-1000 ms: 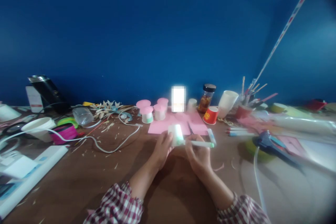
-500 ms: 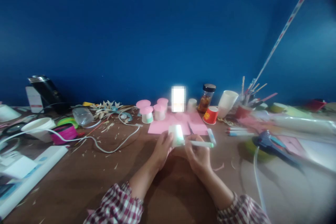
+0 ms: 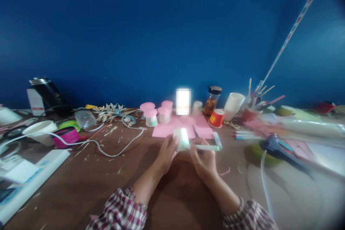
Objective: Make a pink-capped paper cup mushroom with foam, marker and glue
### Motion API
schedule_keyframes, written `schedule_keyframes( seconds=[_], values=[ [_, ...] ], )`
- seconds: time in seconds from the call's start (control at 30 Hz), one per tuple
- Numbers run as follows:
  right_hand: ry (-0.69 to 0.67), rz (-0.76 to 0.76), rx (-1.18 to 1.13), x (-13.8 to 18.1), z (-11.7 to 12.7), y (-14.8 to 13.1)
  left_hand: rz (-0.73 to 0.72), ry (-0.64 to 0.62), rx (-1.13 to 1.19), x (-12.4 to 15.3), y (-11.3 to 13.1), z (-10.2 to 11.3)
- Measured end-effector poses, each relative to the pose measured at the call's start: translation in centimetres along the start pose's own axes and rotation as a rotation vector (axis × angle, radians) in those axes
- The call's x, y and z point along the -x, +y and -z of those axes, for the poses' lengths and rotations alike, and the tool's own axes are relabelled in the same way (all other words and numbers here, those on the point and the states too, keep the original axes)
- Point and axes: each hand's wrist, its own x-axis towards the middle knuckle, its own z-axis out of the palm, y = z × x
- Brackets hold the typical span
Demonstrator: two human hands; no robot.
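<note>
White cup (image 3: 181,138) sits in left hand (image 3: 166,152), marker (image 3: 206,147) in right hand (image 3: 203,160).

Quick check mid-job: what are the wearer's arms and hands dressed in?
The left sleeve and right sleeve are red-and-white checked fabric that leaves the forearms bare. The left hand and right hand are ungloved; no watch or ring shows, though the view is blurry.
</note>
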Motion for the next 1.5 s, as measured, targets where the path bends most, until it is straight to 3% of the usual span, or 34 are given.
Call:
schedule_keyframes(
  seconds=[1.1, 1.33, 1.5],
  values=[
    [-0.013, 0.011, 0.034, 0.03, 0.28, -0.09, -0.005, 0.004, 0.025, -0.16, -0.10, -0.01],
    [0.082, -0.122, -0.239, -0.12, 0.06, 0.25, -0.015, -0.025, 0.083, 0.00, 0.22, -0.13],
    [0.042, -0.173, -0.354, -0.11, -0.21, 0.37, -0.011, -0.008, 0.139, 0.12, 0.56, -0.17]
  ],
)
